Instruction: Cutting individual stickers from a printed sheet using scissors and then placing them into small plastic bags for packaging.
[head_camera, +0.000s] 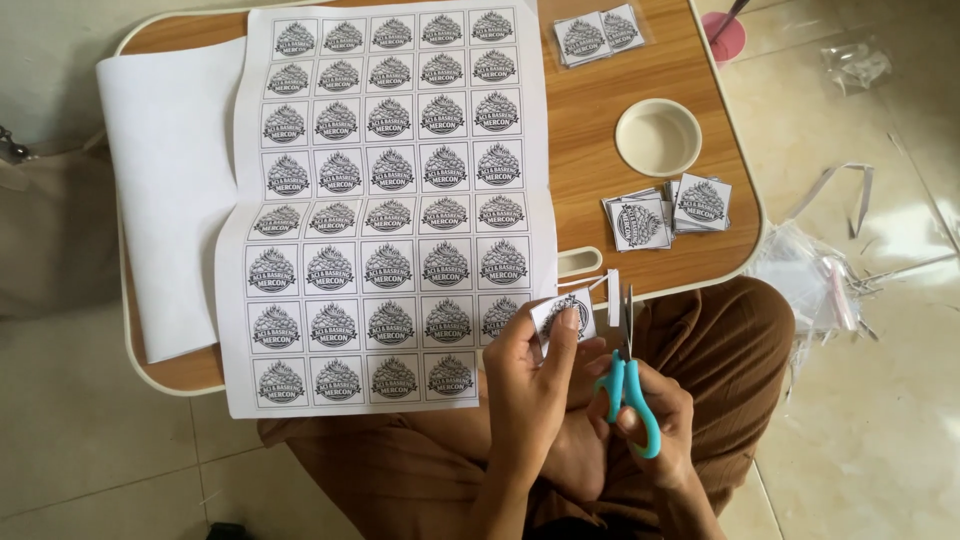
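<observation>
Turquoise-handled scissors gripped in right hand, blades up | small square black-and-white cut label pinched by left hand, just off the wooden table's near edge | large printed label sheet across table | cut label stack near right edge | bagged labels at far edge.

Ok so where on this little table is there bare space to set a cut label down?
Bare wood lies between the label sheet and the white round dish, and below the bagged labels. The right edge is crowded with cut label stacks. The sheet covers the left.
</observation>
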